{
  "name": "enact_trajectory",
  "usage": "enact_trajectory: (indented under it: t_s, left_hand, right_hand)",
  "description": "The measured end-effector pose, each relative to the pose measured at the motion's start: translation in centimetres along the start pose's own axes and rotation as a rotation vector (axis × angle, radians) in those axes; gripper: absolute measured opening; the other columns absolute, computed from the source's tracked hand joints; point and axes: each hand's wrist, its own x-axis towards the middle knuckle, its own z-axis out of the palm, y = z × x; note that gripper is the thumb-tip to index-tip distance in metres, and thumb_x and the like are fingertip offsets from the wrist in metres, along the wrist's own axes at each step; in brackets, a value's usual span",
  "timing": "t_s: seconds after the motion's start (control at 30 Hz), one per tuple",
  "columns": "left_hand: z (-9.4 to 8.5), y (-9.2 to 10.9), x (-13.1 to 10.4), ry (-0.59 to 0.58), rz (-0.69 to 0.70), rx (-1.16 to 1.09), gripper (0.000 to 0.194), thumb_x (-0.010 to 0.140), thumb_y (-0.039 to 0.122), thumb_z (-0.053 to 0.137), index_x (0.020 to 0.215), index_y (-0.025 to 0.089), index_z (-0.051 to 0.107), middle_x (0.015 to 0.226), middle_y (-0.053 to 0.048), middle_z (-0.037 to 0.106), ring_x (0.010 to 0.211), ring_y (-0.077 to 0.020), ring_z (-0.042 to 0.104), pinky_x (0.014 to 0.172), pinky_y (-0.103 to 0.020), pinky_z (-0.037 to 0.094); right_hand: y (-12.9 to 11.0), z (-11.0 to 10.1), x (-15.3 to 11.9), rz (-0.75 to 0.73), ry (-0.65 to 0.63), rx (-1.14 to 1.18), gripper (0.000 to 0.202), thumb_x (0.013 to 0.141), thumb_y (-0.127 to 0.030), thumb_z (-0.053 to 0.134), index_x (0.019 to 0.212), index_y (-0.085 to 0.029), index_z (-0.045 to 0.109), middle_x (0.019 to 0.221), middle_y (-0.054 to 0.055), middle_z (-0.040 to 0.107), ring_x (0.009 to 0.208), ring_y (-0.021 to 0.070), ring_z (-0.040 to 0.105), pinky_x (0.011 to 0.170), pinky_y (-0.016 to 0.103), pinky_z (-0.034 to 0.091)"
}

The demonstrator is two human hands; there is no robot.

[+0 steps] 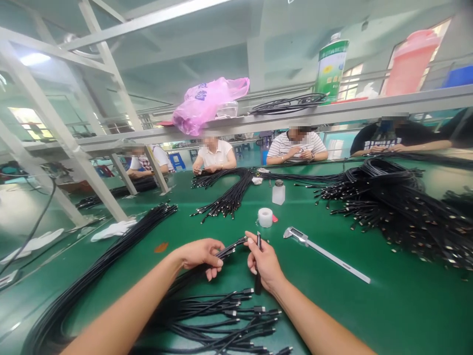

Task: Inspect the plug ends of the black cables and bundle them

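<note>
My left hand is closed around a few black USB cables, their metal plug ends pointing toward my right hand. My right hand grips a slim black tool upright, its narrow tip showing above the fingers; the exact kind is unclear. The index finger of that hand reaches close to the held plugs. Below both hands lies a spread of black cables with their plugs facing right. A white tape roll stands just beyond my right hand, and a caliper lies to its right.
A large cable heap covers the right side, and a long cable bundle curves along the left. A small bottle stands beyond the tape. Overhead, a metal shelf carries a pink bag and a green can. Several people sit opposite.
</note>
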Motion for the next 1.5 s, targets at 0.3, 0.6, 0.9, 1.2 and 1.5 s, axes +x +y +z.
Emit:
enact_trajectory:
  t_s: [0.3,0.6,0.9,1.2,1.5]
  left_hand:
    - [-0.3,-3.3,1.9,-0.065,0.02,-0.304,0.049,0.061,0.031,0.09,0.093,0.01,0.06,0.065,-0.001,0.062,0.051,-0.009,0.059,0.047,-0.017,0.05]
    - [-0.8,-4.7,2.9,-0.043,-0.038,-0.496,0.043,0.072,0.044,0.082,0.089,0.009,0.064,0.077,-0.007,0.066,0.057,-0.0111,0.063,0.051,-0.019,0.054]
    - [-0.4,-4.8,3.2,0.01,0.025,-0.555,0.054,0.059,0.052,0.088,0.077,0.006,0.065,0.067,-0.007,0.064,0.052,-0.0117,0.058,0.044,-0.021,0.047]
    - [-0.9,-4.5,2.8,0.016,0.073,-0.566,0.047,0.057,0.044,0.09,0.074,0.009,0.063,0.059,-0.003,0.059,0.052,-0.0102,0.054,0.048,-0.02,0.045]
    - [-1.3,-3.8,2.4,0.096,0.077,-0.567,0.043,0.055,0.033,0.09,0.078,0.009,0.064,0.065,0.001,0.057,0.054,-0.0069,0.051,0.053,-0.019,0.043]
  right_hand:
    - [0.3,0.0,-0.4,0.021,0.089,-0.083,0.078,0.078,-0.065,0.065,0.133,-0.011,0.055,0.042,-0.005,0.05,0.032,0.0058,0.033,0.032,0.015,0.025]
    - [-0.5,-0.7,-1.0,0.035,0.068,-0.078,0.062,0.084,-0.053,0.068,0.132,-0.014,0.058,0.048,-0.005,0.049,0.039,0.0046,0.03,0.033,0.014,0.022]
    - [-1.0,-1.3,-1.3,0.042,0.049,-0.017,0.03,0.086,-0.035,0.072,0.113,-0.023,0.068,0.128,0.009,0.062,0.042,-0.0029,0.035,0.034,0.013,0.025]
    - [-1.0,-2.1,-1.5,0.185,-0.125,0.111,0.019,0.083,-0.024,0.075,0.102,-0.018,0.072,0.097,0.008,0.073,0.037,-0.0043,0.03,0.035,0.012,0.024]
    - [-1.0,-1.9,-2.3,0.287,-0.503,0.144,0.01,0.088,-0.023,0.07,0.095,-0.016,0.072,0.082,0.006,0.072,0.035,-0.0023,0.036,0.036,0.014,0.021]
